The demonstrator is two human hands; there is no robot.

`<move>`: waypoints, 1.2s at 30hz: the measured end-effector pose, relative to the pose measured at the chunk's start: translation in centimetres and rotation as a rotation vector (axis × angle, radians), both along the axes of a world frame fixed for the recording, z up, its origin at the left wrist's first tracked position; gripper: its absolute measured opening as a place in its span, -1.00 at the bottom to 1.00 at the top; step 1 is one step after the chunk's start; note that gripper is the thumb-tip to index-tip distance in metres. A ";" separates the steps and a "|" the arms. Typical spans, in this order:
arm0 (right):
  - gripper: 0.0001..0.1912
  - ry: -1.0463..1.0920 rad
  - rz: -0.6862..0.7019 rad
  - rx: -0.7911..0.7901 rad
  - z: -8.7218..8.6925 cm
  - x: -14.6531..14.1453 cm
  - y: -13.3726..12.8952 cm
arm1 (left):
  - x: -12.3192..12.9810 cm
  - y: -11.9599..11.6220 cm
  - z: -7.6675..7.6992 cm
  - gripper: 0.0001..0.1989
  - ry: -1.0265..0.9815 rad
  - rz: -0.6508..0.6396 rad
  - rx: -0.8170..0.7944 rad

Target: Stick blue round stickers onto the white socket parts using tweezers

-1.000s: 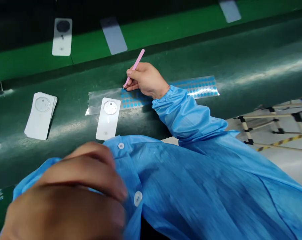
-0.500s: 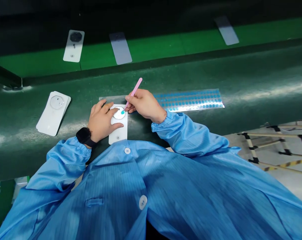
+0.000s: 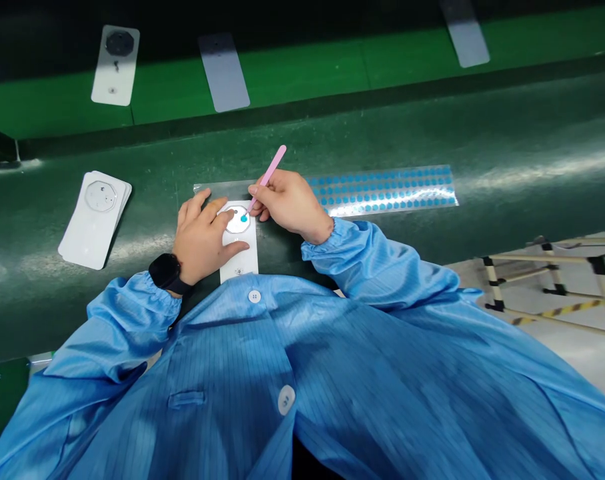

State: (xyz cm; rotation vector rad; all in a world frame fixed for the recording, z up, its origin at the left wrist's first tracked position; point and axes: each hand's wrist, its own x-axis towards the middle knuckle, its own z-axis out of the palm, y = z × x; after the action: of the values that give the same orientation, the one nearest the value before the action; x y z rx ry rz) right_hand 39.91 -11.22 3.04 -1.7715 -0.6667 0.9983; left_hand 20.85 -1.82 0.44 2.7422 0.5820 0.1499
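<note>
A white rounded panel [image 3: 242, 257] lies on the green table in front of my body, with a blue dot [image 3: 243, 219] inside its octagonal outline. My left hand [image 3: 205, 237] rests over the panel's left side, fingers spread, one fingertip inside the octagon. Pinched in my right hand [image 3: 289, 203] is a pair of pink tweezers [image 3: 273, 167], whose tip is at the blue dot. A clear strip with rows of blue dots [image 3: 387, 190] lies flat beyond my right hand and runs to the right.
To the left sits a stack of white panels [image 3: 92, 227]. Beyond the table edge, single panels [image 3: 116, 67] lie on a green surface [image 3: 307, 77]. A frame of jointed pipes [image 3: 547, 258] stands at the right on the floor.
The view has shifted, so the far panels sit higher and further left or right. The blue dot looks rounder and flatter inside the octagon. Both hands stay nearly in place.
</note>
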 end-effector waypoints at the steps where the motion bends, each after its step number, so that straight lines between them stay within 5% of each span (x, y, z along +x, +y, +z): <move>1: -0.69 -0.005 0.001 0.000 0.0 0.0 0.0 | 0.0 0.0 0.0 -0.44 -0.002 0.002 -0.003; 36: -0.79 -0.220 0.119 0.007 -1.0 0.3 0.1 | -0.2 0.2 -0.2 -0.53 -0.030 -0.032 0.018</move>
State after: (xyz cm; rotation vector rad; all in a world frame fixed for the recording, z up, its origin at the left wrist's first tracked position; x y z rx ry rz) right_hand 40.23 -11.11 2.07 -1.8695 -0.9217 0.8856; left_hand 20.66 -1.60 0.25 2.7602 0.5308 0.1887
